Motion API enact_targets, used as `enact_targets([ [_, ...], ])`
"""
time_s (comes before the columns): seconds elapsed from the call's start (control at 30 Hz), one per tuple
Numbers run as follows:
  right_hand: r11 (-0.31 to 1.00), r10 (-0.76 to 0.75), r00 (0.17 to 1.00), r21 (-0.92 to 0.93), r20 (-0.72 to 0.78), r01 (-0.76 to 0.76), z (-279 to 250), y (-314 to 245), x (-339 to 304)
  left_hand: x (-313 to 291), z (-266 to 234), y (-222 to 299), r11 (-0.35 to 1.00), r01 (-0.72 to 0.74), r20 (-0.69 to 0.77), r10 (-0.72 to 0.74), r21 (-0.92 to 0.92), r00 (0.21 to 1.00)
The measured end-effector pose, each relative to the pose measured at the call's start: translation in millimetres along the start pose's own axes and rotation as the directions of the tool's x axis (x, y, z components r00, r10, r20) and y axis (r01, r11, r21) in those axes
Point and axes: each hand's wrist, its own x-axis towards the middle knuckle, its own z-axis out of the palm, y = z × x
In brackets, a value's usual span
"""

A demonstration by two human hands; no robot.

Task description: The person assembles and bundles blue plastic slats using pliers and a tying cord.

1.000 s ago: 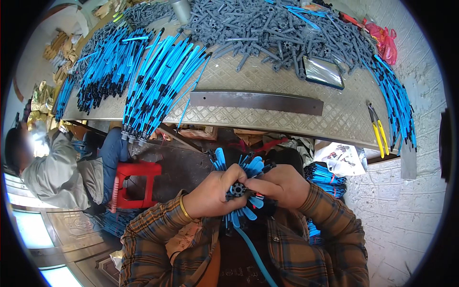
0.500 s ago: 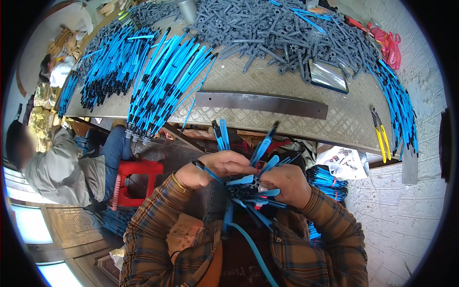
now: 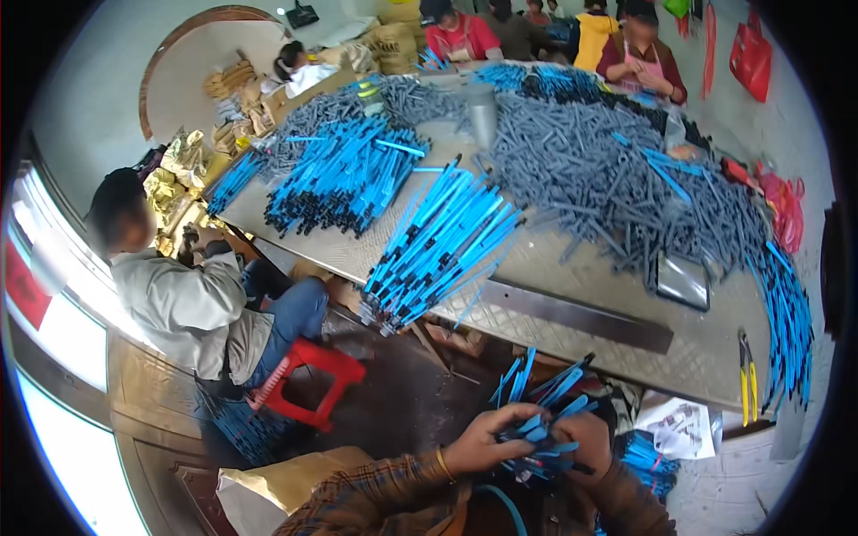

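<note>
A spread bunch of light-blue ribs (image 3: 561, 386) with black tips, much like a small umbrella frame, is held close to my body, below the table's front edge. My left hand (image 3: 492, 439) curls around its left side, thumb and fingers bent over the ribs. From the right, my right hand (image 3: 585, 447) grips the same bunch, its fingers closed. Both hands partly cover the middle of the bunch, so the ends in my fingers are hidden.
Finished-looking blue bundles (image 3: 438, 246) and a heap of grey plastic pieces (image 3: 572, 170) cover the table. A dark metal bar (image 3: 581, 314) and yellow-handled pliers (image 3: 748, 380) lie near its edge. A co-worker (image 3: 183, 295) sits at left beside a red stool (image 3: 313, 384).
The view has tilted up and turned left, so more of the room and several other people show. Both hands still hold the bunch, now drawn closer together around it.
</note>
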Motion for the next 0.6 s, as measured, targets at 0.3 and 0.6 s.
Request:
enact_targets([
  [0.3, 0.995, -0.096, 0.990, 0.010, 0.101, 0.096, -19.6, -18.6, 7.1, 10.5, 2.4, 11.2, 0.867, -0.178, 0.115, 0.140, 0.466, 0.983],
  [0.6, 1.000, 0.004, 0.981, -0.027, 0.193, 0.001, -39.1, -27.5, 5.9, 12.2, 23.7, 16.4, 0.924, -0.005, 0.092, -0.032, 0.383, 0.995],
])
